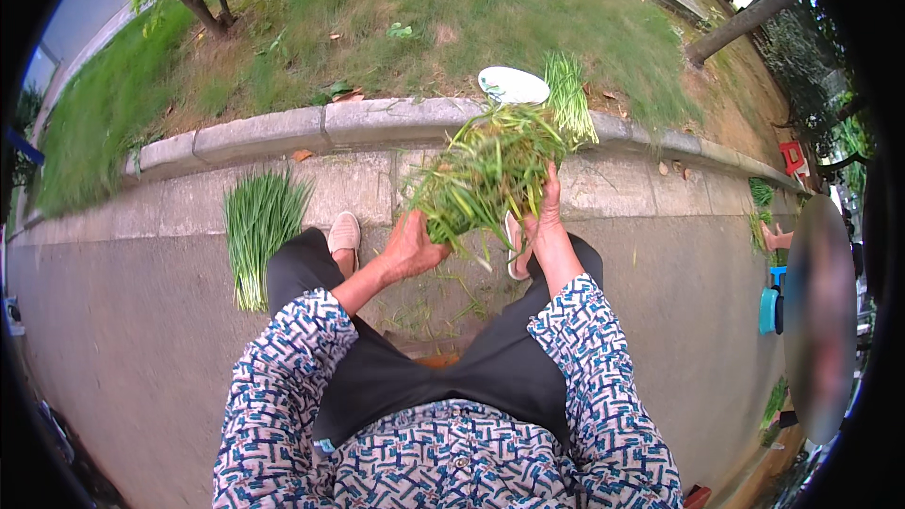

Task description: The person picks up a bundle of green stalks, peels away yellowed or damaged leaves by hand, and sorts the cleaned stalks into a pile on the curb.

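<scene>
A loose, tangled heap of green and yellowing leaf trimmings (pixel 495 162) is held up between my two hands, in front of my knees. My left hand (pixel 417 247) grips its lower left side. On the right side, my right hand (pixel 546 201) holds the heap with the thumb upward. Some strands hang down below it. Just beyond the heap, a white bowl or dish (pixel 514 85) sits at the curb, partly hidden. Beside it lies a bunch of Chinese chives (pixel 569 95). A larger chive bunch (pixel 261 233) rests on the pavement left of my left knee.
A stone curb (pixel 254 131) crosses ahead, with grass (pixel 438 14) behind it. Scattered trimmings (pixel 424 304) litter the ground between my feet. At the far right sit a person (pixel 820 318), a blue stool (pixel 768 311) and more greens (pixel 761 191). A red plastic stool (pixel 792 157) stands beyond the curb.
</scene>
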A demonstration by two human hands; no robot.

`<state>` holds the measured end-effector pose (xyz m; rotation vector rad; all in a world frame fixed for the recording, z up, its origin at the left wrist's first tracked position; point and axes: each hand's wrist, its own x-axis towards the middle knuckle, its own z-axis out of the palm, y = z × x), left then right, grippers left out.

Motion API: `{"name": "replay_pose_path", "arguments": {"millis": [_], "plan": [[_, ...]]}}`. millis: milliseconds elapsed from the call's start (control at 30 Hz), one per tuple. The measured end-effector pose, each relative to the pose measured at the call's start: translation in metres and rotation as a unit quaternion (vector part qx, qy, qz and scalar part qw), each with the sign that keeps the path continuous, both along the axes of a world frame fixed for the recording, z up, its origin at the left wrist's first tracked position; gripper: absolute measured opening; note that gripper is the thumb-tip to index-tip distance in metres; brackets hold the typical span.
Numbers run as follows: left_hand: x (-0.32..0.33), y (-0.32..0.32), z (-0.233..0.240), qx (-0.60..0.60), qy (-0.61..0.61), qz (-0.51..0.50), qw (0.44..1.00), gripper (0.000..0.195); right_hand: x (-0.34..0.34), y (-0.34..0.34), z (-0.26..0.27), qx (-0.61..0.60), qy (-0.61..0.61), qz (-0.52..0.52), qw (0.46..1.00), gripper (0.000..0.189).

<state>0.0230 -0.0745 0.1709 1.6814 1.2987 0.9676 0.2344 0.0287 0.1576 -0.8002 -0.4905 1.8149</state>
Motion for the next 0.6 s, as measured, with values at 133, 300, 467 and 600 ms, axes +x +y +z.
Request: {"name": "replay_pose_path", "arguments": {"millis": [133,300,467,600], "plan": [[-0.011,0.001,-0.072,-0.086,0.061,-0.06,0.993,0.026,-0.008,-0.006,-0.016,0.001,-0.07,0.015,0.997,0.06],[-0.014,0.013,-0.129,-0.451,-0.665,-0.143,0.578,0.032,-0.014,-0.004,-0.03,0.046,-0.071,0.06,0.995,0.052],[-0.006,0.017,-0.087,-0.453,-0.702,-0.078,0.544,0.03,-0.015,-0.012,-0.005,0.077,-0.063,0.02,0.995,0.06],[-0.01,0.02,-0.074,0.0,-0.098,-0.099,0.99,0.025,-0.018,-0.014,0.009,0.058,-0.012,-0.05,0.997,0.053]]}}
